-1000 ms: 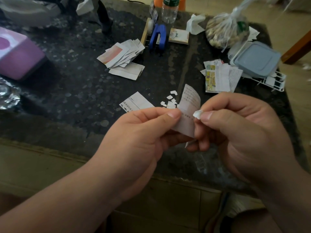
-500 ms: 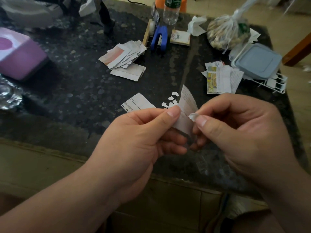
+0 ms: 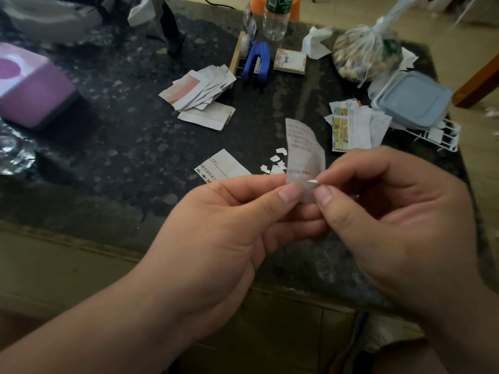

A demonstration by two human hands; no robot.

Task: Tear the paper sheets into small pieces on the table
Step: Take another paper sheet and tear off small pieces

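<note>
Both thumbs are sitting closer together than half a second ago, and the paper strip (image 3: 302,147) is standing taller above them, the right hand having come back to its edge for a fresh bite. The left hand (image 3: 224,233) is pinching the lower part of the strip between thumb and forefinger, the other fingers curling underneath, so it is acting as the anchor. The right hand (image 3: 399,225) is pinching the same strip just beside it, thumb tip nearly touching thumb tip, with a small white flap showing at the edge between them. Gripping this close is, I judge, keeping the tear short so that only a little bit is coming away. The strip is being held in the air over the near middle of the table (image 3: 121,147), just above the small pieces (image 3: 275,164) lying there, probably so each new scrap is dropping onto the same heap. A printed sheet (image 3: 224,164) is lying just left of that heap, and a far stack (image 3: 199,87) and a right stack (image 3: 353,128), the latter beside a lidded box (image 3: 413,101), are waiting untorn, so most of the job is looking still ahead.
</note>
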